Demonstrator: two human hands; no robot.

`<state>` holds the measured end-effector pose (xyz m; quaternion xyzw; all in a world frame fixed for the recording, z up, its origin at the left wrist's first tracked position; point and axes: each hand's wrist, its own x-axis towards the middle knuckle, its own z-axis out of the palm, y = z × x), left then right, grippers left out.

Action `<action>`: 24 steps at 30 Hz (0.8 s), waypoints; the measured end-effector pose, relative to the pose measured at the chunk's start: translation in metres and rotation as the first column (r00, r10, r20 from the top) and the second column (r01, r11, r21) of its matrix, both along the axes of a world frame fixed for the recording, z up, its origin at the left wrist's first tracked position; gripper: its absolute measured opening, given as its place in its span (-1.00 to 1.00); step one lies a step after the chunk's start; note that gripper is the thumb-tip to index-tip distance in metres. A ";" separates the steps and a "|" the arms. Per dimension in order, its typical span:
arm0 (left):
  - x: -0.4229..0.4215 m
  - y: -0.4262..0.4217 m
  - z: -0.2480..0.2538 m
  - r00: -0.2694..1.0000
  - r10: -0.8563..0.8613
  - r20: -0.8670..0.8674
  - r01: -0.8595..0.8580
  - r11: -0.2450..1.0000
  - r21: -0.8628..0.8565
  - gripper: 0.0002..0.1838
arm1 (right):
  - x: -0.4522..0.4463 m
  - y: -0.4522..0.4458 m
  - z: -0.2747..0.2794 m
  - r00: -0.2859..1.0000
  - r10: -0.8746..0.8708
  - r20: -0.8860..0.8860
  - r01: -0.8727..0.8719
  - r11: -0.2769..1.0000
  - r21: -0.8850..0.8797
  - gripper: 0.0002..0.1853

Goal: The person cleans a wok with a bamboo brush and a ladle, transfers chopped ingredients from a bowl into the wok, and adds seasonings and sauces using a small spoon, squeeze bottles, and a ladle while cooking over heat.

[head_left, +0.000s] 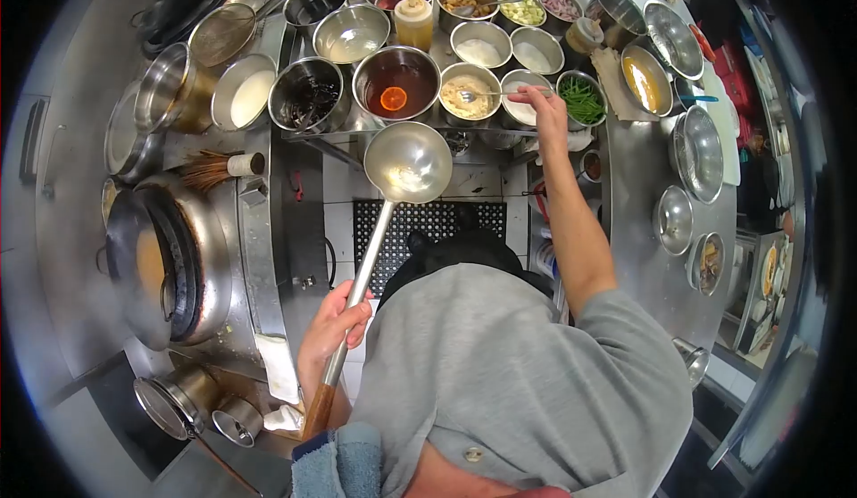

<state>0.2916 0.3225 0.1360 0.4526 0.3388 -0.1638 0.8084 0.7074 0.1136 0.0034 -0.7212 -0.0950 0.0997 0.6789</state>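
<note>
My left hand (pixel 336 327) is wrapped round the metal handle of a large ladle (pixel 408 161), above its wooden end. The ladle's bowl is tilted up in front of the bowls, with a small pale patch inside it. Further right, my right hand (pixel 545 112) pinches the handle of a spoon (pixel 491 94). The spoon's head rests in a steel bowl (pixel 446 112) of pale, chopped paste (pixel 466 89). Beside that bowl stands one of white powder (pixel 525 114), partly under my right hand, and one of cut green stalks (pixel 582 99).
A bowl of dark red liquid (pixel 375 70) holds an orange slice (pixel 393 98). Near it stand a squeeze bottle (pixel 413 23) and a bowl of dark strips (pixel 305 92). A wok (pixel 159 261) sits at the left; steel bowls (pixel 699 154) line the right counter.
</note>
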 end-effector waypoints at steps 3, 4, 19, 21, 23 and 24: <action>0.004 0.002 -0.003 1.000 0.002 0.027 -0.002 1.000 -0.004 -0.81 | 0.001 0.006 0.000 0.999 -0.007 0.049 0.010 0.998 -0.056 -0.68; 0.006 0.001 -0.003 1.000 0.009 0.026 -0.009 1.000 0.001 -0.80 | 0.001 0.008 -0.002 0.997 -0.009 0.081 0.016 0.996 -0.092 -0.68; 0.030 -0.031 0.004 0.998 0.041 0.042 -0.040 0.998 -0.038 -0.83 | 0.006 -0.026 0.059 0.985 0.146 -0.097 -0.128 0.977 0.171 -0.66; 0.038 -0.036 0.004 0.998 0.026 0.052 -0.023 0.998 -0.051 -0.85 | -0.002 -0.032 0.089 0.971 0.222 -0.089 -0.203 0.961 0.188 -0.66; 0.046 -0.041 0.003 0.998 0.015 0.066 -0.011 0.998 -0.058 -0.85 | -0.005 -0.032 0.101 0.968 0.251 0.028 -0.253 0.961 0.109 -0.65; 0.047 -0.044 0.004 0.998 0.025 0.061 -0.022 0.998 -0.061 -0.84 | 0.000 -0.030 0.100 0.969 0.223 0.111 -0.226 0.974 0.013 -0.65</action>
